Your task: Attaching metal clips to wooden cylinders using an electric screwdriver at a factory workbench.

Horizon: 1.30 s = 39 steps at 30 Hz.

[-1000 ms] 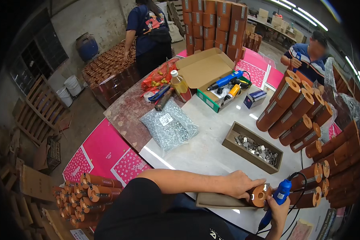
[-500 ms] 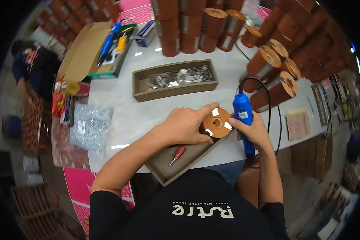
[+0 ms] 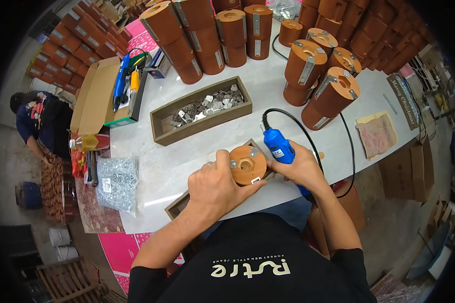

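Cylinder [image 3: 243, 175] rotated; your left hand [image 3: 212, 186] clasps it, right hand [image 3: 306, 169] clutches blue tool [image 3: 278, 146] beside that grip. Likely stiff: cup sidewall.

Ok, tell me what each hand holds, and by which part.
Left hand: the round brown piece, gripped around its side. Right hand: the blue power tool, gripped around its body.

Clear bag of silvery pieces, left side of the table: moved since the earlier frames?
No. Clear bag still straddles the edge between reddish surface and white tabletop; its shift in the picture looks like camera motion.
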{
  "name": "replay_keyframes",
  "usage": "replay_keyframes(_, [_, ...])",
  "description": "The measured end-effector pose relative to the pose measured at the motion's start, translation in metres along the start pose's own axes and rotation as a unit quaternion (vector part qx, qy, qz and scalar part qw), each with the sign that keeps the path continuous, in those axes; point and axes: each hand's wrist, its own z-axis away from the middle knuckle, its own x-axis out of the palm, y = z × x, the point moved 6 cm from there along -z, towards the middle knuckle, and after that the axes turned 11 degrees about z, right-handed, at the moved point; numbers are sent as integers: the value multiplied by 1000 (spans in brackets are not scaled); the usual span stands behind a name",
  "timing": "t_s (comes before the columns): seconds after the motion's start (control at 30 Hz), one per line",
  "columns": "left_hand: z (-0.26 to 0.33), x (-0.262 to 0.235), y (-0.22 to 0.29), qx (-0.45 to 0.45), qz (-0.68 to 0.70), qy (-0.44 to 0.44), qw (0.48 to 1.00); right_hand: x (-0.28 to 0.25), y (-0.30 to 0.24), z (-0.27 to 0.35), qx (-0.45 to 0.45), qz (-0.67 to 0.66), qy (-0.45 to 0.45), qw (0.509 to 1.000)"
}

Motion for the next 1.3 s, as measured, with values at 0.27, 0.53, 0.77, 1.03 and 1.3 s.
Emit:
replay_keyframes(0.27, [-10, 24, -6, 91, 79, 116, 986, 3, 16, 24, 42, -53, 94, 993])
replay_keyframes(0.53, [-9, 10, -38, -32, 291, -35, 955, -28, 35, 32, 45, -200, 134, 969])
replay_keyframes(0.77, [72, 36, -45, -305, 776, -186, 520, -88, -11, 64, -156, -493, 150, 843])
replay_keyframes(1.03, [47, 7, -61, -279, 781, -123, 545, -95, -40, 77, -309, -532, 99, 782])
replay_keyframes(1.3, [-111, -39, -144, -141, 186, 58, 971, -94, -25, 76, -243, -543, 129, 794])
